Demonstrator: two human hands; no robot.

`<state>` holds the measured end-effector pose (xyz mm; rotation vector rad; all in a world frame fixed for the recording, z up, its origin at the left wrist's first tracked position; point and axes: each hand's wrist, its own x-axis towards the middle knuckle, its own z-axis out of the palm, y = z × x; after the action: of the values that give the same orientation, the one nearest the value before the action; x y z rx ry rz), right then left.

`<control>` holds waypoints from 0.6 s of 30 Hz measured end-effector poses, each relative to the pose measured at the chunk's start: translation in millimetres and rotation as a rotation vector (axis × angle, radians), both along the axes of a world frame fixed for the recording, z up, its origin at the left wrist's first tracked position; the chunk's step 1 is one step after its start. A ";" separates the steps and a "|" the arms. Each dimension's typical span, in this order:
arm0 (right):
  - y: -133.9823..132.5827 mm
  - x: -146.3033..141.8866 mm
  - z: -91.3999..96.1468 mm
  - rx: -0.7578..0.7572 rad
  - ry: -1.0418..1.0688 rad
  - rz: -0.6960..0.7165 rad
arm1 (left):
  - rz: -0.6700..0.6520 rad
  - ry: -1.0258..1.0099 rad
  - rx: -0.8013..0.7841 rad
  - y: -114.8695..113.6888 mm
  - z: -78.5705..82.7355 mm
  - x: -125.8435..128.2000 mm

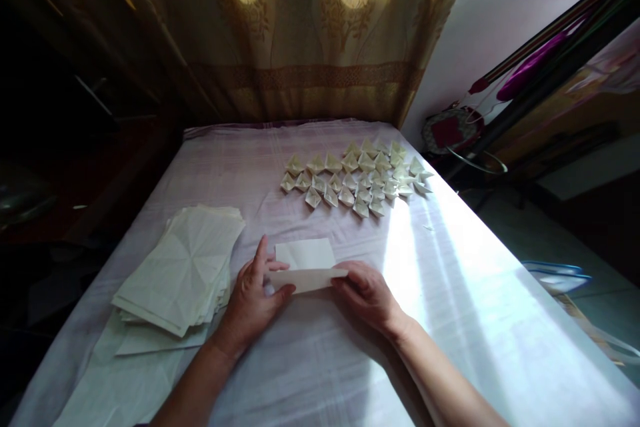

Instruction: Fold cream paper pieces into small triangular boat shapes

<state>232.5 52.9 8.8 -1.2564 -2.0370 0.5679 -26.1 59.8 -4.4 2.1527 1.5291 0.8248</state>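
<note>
A white sheet of paper (306,254), with its near part folded up along a crease, lies at the middle front of the cloth-covered table. My left hand (257,290) grips the left end of the raised flap between thumb and fingers, its index finger pointing up. At the flap's right end, my right hand (367,293) pinches the paper. Beyond the hands stand several small folded paper boats (350,180) in uneven rows. Left of my left hand rests a stack of creased paper sheets (190,260).
A pale checked cloth (240,167) covers the table. Behind it hangs a gold patterned curtain (300,27). A patterned bag (453,130) is beyond the right edge, and sunlight streaks the cloth's right side. Dark furniture (100,173) stands to the left.
</note>
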 end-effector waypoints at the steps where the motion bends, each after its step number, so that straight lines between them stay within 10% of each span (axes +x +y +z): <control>1: -0.9 2.5 -1.1 0.002 0.014 0.041 | -0.060 -0.002 -0.018 -0.8 0.2 -2.6; 7: 1.1 11.8 -8.9 0.059 -0.145 0.175 | -0.314 0.189 0.046 -7.4 12.0 -3.9; 18: -3.5 4.3 -10.5 0.030 -0.186 -0.006 | -0.182 0.178 0.010 -10.7 17.1 7.2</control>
<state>236.8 49.4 -1.7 -1.3400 -2.1843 0.4300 -18.9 49.0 12.7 2.3844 1.3844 0.5958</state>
